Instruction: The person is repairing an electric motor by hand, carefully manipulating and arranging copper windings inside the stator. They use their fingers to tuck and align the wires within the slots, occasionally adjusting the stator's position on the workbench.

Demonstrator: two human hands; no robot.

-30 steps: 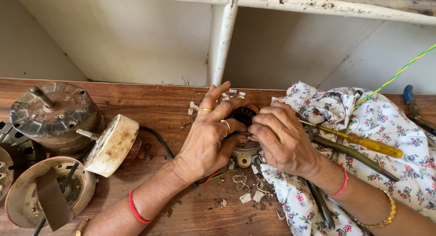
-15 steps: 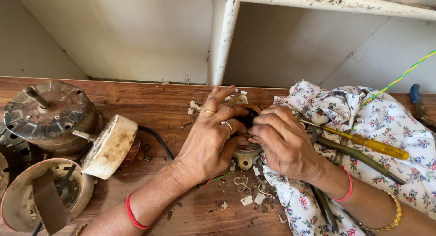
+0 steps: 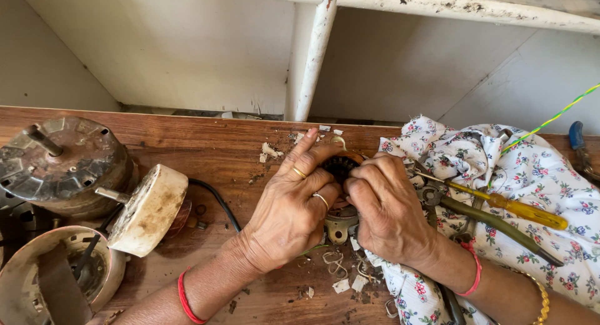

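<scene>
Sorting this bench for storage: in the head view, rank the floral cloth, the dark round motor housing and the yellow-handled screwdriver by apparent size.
1. floral cloth
2. dark round motor housing
3. yellow-handled screwdriver, clearly smallest

A worn reddish-brown wooden counter point(image 3: 206, 144) runs across the view, its surface scratched and dusty, lit by soft daylight. Behind it stands a plain off-white wall point(image 3: 175, 44), slightly stained. A chipped white-painted post point(image 3: 312, 56) rises from the counter's back edge to a white-painted horizontal beam point(image 3: 475, 6) overhead.
</scene>
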